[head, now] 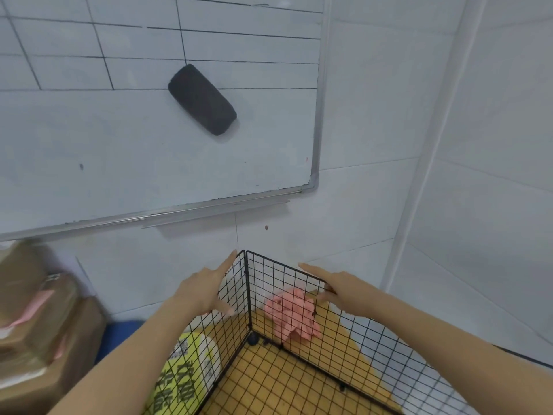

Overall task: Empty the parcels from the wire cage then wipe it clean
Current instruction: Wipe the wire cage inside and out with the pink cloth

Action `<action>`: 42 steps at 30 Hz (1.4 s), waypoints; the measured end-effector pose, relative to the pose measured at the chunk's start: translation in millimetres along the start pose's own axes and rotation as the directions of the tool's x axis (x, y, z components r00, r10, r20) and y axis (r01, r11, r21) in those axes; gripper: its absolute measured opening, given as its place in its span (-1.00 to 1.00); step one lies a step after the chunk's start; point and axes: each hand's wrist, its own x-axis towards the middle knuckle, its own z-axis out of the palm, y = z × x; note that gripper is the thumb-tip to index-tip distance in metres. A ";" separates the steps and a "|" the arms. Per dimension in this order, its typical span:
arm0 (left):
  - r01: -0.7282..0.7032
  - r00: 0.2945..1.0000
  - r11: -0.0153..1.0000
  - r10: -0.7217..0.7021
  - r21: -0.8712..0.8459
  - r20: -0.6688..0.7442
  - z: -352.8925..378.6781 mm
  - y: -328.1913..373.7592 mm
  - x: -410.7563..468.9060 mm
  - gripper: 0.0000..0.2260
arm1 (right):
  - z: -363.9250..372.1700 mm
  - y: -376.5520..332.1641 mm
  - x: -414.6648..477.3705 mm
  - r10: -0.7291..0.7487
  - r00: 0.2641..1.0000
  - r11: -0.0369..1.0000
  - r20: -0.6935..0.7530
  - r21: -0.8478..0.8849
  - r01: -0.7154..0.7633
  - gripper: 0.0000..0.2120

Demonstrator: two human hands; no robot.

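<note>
The black wire cage (270, 298) stands in the corner by the white tiled wall, with a yellow-brown floor inside it. My left hand (206, 287) rests on the top edge of its left panel, fingers straight and thumb spread. My right hand (332, 287) lies along the top edge of the right panel, fingers straight and thumb over the wire. A pink cloth (291, 314) lies behind the right panel, seen through the mesh. No parcel shows inside the cage. Brown taped parcels (45, 324) are stacked outside at the left.
A yellow-and-white printed bag (185, 363) lies outside the cage's left panel. A whiteboard (149, 145) with a black eraser (202, 98) stuck to it hangs on the wall above. A blue surface (119, 327) shows beside the parcels.
</note>
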 end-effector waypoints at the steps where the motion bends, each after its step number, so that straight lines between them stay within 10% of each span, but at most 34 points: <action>1: -0.004 1.000 1.000 0.004 0.012 -0.010 1.8 -2.1 -2.7 0.07 | 0.2 0.5 -1.3 0.010 1.000 1.000 -0.006 -0.028 -0.010 -0.35; 25: -0.042 0.996 0.973 0.060 -0.226 0.073 -0.1 -2.3 -21.8 0.15 | -1.3 -3.3 -9.4 0.039 0.990 0.994 0.133 0.094 -0.051 -0.22; 42: -0.232 0.962 0.943 0.259 -0.238 0.090 -26.2 84.7 -30.7 0.16 | -36.2 19.1 -120.8 0.234 0.972 0.950 -0.019 0.218 -0.224 -0.29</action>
